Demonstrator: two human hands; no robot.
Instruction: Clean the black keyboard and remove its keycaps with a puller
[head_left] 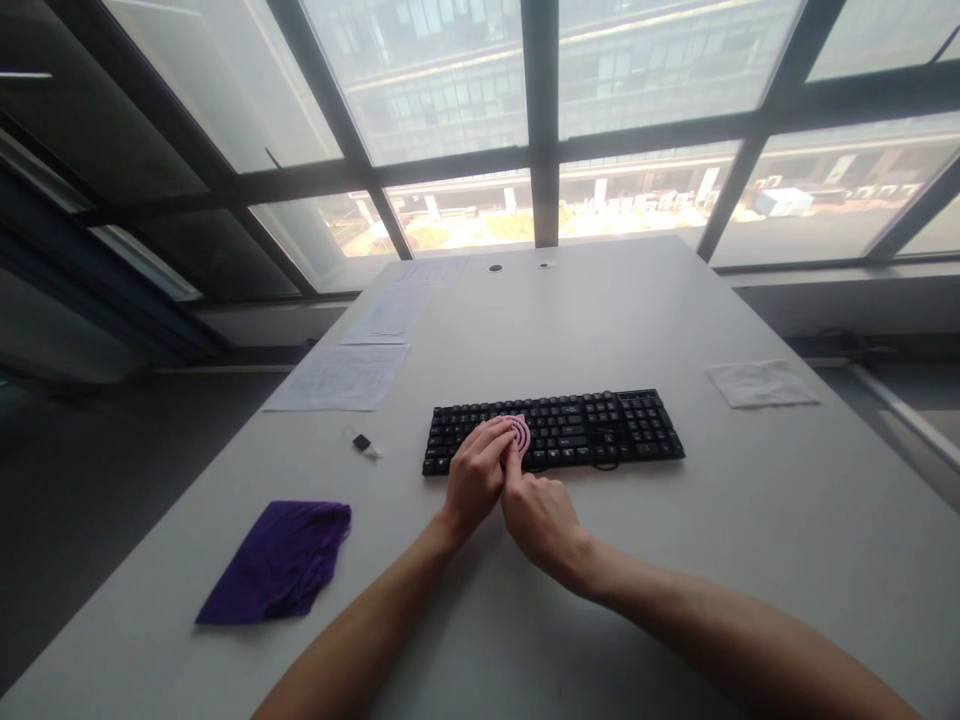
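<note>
A black keyboard (600,428) lies across the white table in front of me. Over its left half, my left hand (478,470) is closed around a small pink mini fan (520,432) with ring-shaped slots in its round face. My right hand (541,510) meets it from below right: the index finger is stretched onto the fan's lower edge, and the other fingers are curled in. Both hands touch each other at the fan. The fingers cover the lower part of the fan and some keys behind it.
A folded purple cloth (277,560) lies at the near left. Beyond it is a small black-and-white item (364,444) with a loop. Paper sheets (341,378) run along the left edge, and a white tissue-like packet (761,384) lies at the right. Windows (457,80) stand behind the white table (570,330).
</note>
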